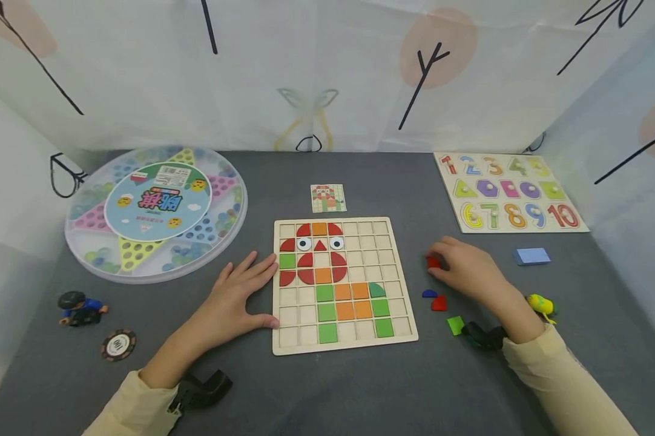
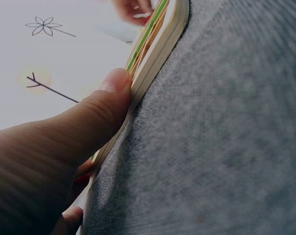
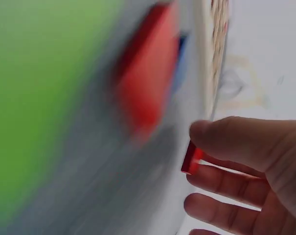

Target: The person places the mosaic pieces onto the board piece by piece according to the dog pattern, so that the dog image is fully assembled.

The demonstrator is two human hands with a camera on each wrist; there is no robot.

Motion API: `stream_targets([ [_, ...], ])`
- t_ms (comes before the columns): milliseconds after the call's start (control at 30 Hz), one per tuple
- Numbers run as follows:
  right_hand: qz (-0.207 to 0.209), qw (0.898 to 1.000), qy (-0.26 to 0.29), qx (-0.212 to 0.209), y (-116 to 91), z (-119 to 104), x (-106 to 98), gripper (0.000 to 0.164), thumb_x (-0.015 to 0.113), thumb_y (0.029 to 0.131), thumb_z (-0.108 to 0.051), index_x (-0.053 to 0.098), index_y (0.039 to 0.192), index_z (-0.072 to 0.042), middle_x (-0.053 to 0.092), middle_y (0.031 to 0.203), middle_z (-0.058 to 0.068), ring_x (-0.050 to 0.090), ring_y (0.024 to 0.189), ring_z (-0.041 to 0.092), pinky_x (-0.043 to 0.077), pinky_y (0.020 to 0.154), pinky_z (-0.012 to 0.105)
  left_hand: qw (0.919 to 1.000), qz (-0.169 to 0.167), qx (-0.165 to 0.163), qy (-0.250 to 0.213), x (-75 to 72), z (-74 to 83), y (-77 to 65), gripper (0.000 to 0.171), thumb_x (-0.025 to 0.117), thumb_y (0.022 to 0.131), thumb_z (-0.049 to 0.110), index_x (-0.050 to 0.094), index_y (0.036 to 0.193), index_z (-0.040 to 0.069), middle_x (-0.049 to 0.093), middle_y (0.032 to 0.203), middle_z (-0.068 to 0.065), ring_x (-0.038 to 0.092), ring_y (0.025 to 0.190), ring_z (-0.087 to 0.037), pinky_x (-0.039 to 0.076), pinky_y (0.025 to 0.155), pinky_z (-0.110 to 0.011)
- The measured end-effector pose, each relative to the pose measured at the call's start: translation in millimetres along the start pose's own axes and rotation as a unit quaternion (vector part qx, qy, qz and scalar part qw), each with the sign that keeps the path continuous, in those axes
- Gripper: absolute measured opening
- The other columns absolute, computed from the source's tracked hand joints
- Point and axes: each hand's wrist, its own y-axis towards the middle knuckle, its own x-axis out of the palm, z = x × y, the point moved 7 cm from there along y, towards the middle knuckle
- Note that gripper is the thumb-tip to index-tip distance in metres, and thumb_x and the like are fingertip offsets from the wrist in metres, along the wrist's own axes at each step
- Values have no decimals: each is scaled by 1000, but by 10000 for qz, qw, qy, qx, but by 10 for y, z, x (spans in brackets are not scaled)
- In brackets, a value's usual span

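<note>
A wooden grid board (image 1: 368, 257) lies mid-table, its coloured pieces forming a figure with two eye pieces and red, orange and green shapes. Along the board's left edge rests my left hand (image 1: 224, 309), fingers spread; its thumb (image 2: 116, 83) touches the side of the board. Right of the board, my right hand (image 1: 469, 266) pinches a small red piece (image 3: 191, 159) between thumb and forefinger, just over the table. Below that hand lie a blue half-round piece (image 1: 429, 293), a red curved piece (image 1: 439, 303) and a green square (image 1: 455, 326).
A small pattern card (image 1: 328, 198) lies behind the board. At left are a round Chinese checkers set (image 1: 155, 206), a toy figure (image 1: 79, 310) and a poker chip (image 1: 118, 345). At right are a number puzzle (image 1: 523, 230), a blue block (image 1: 532, 257) and a yellow toy (image 1: 541, 304).
</note>
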Motion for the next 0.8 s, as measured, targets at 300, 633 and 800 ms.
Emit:
stream_targets([
  [300, 34, 9974, -148, -703, 591, -869, -83, 26, 67, 78, -24, 63, 101, -11, 60, 89, 1, 51, 69, 14, 45, 58, 29, 10000, -17, -25, -4, 25, -18, -20, 96, 67, 63, 60, 28, 141, 19, 20, 147, 5, 6, 136, -26, 3, 102, -57],
  [633, -226, 9959, -384, -788, 850, -1046, 61, 17, 64, 81, -23, 67, 95, -14, 57, 84, -1, 48, 66, 13, 39, 54, 25, 10000, -18, 4, 36, 21, 6, 6, 97, 68, 62, 59, 28, 141, 18, 20, 147, 6, 5, 137, -25, 3, 103, -56],
  [800, -162, 9960, -304, -825, 897, -1091, 76, 20, 63, 82, -23, 67, 99, -14, 59, 91, 0, 51, 71, 13, 45, 60, 30, 10000, -10, -26, 13, -1, 8, -4, 97, 68, 62, 58, 28, 140, 18, 20, 147, 6, 5, 137, -25, 2, 103, -56],
])
